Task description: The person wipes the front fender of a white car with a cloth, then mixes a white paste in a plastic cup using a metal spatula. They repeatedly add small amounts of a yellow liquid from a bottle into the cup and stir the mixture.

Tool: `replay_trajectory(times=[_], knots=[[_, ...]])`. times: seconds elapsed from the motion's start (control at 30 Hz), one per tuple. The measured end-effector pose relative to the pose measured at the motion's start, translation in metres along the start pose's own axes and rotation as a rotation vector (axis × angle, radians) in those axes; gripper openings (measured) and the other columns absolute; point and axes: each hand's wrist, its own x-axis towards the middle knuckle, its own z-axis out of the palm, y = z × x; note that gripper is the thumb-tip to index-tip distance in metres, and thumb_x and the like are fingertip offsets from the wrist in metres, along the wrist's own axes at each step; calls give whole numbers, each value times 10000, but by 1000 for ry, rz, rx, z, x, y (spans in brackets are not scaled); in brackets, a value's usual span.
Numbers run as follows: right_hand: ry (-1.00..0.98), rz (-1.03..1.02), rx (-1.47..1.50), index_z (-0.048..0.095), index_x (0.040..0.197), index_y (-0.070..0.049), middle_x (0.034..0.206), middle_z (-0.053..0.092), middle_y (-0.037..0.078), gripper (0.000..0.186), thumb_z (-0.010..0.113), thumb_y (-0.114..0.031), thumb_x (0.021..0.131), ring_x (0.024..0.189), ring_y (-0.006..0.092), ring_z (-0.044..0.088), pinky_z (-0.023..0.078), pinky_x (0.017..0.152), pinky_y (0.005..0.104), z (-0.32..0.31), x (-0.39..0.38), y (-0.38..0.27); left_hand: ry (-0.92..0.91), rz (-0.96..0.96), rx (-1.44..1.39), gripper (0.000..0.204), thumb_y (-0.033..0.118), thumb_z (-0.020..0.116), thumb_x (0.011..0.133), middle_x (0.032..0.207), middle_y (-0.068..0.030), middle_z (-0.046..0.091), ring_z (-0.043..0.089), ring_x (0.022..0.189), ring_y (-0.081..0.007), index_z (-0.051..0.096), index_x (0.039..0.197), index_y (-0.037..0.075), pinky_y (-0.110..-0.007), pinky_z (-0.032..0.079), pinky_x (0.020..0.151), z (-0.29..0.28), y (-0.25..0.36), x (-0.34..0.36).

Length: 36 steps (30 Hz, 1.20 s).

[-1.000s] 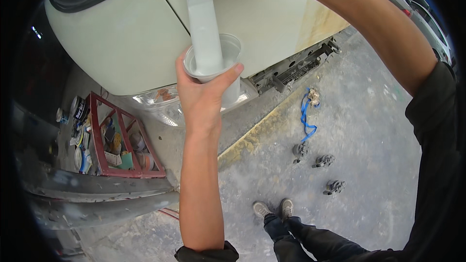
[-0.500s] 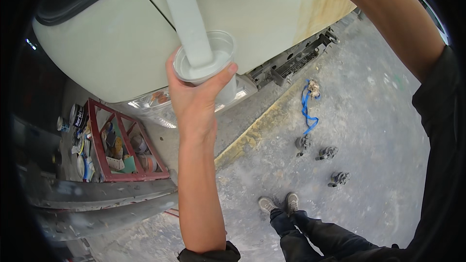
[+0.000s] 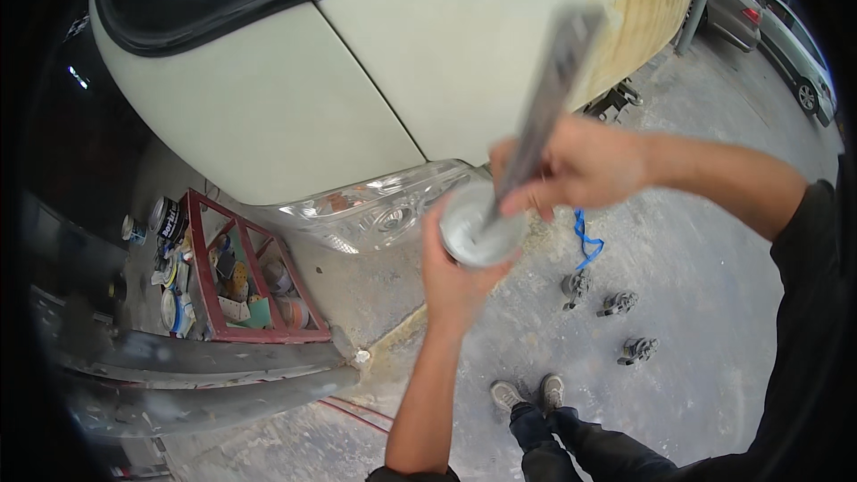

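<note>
Cup (image 3: 482, 230) sits in the left hand's (image 3: 457, 290) wrapped grip, mouth upward, near a clear headlamp (image 3: 375, 214). Right hand (image 3: 578, 165), just right of the cup, grasps a blurred grey stick (image 3: 544, 112), its long axis slanting up-right from inside the rim.

Long grey stick (image 3: 548, 95), blurred

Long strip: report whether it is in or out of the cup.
In. The strip slants past the rim of the cup, its lower end inside; how deep, I cannot tell.
</note>
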Motion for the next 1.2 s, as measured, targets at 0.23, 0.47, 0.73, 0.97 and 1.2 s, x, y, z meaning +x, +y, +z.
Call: replay_trajectory(times=[0.23,0.47,0.73,0.97,1.2], knots=[[129,-123,120,679,929,-5,882,711,81,175,721,-171,894,790,216,690,515,657,372,81,-51,34,-199,-295,29,967,59,926,605,1295,-87,547,551,1196,-202,377,1401,54,-352,457,1023,9,-85,-117],[192,105,1146,619,743,-35,617,603,35,283,668,-222,950,602,93,561,434,571,269,168,-65,27,-664,-444,-26,1037,148,942,597,1388,-80,510,474,1277,-191,383,1464,44,-360,365,1092,-16,-104,-129],[513,-14,971,453,542,-65,518,441,-25,630,467,-454,1037,508,68,409,313,482,247,257,-67,124,-468,-402,-95,886,37,923,565,1272,-67,583,570,1168,-183,458,1319,56,-355,466,1002,-28,-213,-160],[767,-2,943,455,548,-79,523,415,-34,673,436,-553,1024,520,60,392,306,484,247,367,-106,214,-102,-294,-144,877,32,919,572,1252,-88,575,576,1132,-182,444,1309,67,-356,481,975,24,-365,-223],[744,-171,879,456,557,-79,531,440,-29,658,465,-553,1014,513,60,422,333,480,251,437,-162,277,-142,-296,-13,865,34,914,584,1219,-61,577,565,1121,-169,443,1308,76,-342,475,955,35,-438,-266]])
